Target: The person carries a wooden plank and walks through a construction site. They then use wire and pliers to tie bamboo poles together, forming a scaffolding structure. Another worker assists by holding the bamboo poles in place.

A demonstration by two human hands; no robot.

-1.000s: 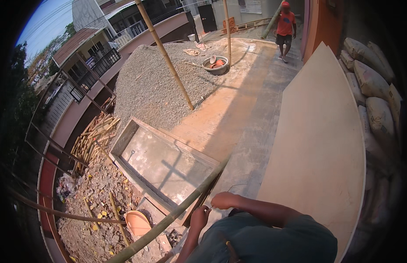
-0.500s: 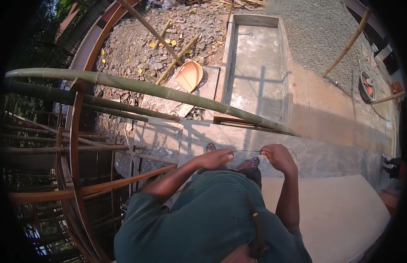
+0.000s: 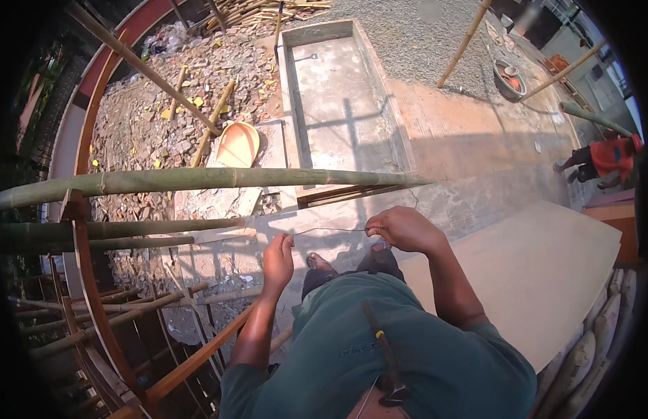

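Observation:
A thin dark wire (image 3: 331, 229) runs between my two hands in front of my body, slightly slack. My left hand (image 3: 278, 260) is closed, pinching one end between thumb and finger. My right hand (image 3: 402, 228) is also closed on the wire, and a loose crooked length sticks up past its knuckles. Against my green shirt lies a tool (image 3: 388, 353) with a dark head and a yellow band; its exact kind is hard to make out. Below the wire, my feet stand on a grey concrete surface (image 3: 345, 246).
A green bamboo pole (image 3: 219, 179) crosses ahead. Left are wooden beams (image 3: 93, 293) and more poles. Beyond lie rubble (image 3: 139, 133), an orange scoop-shaped tub (image 3: 238, 145) and a concrete trough (image 3: 400, 133). At right are a pale board (image 3: 533, 272), a basin (image 3: 511, 80) and a person in red (image 3: 610, 159).
My hands have moved farther apart, the left one lifting and turning upright, with more wire stretched between them. My view has turned right, bringing the person in red more fully into sight.

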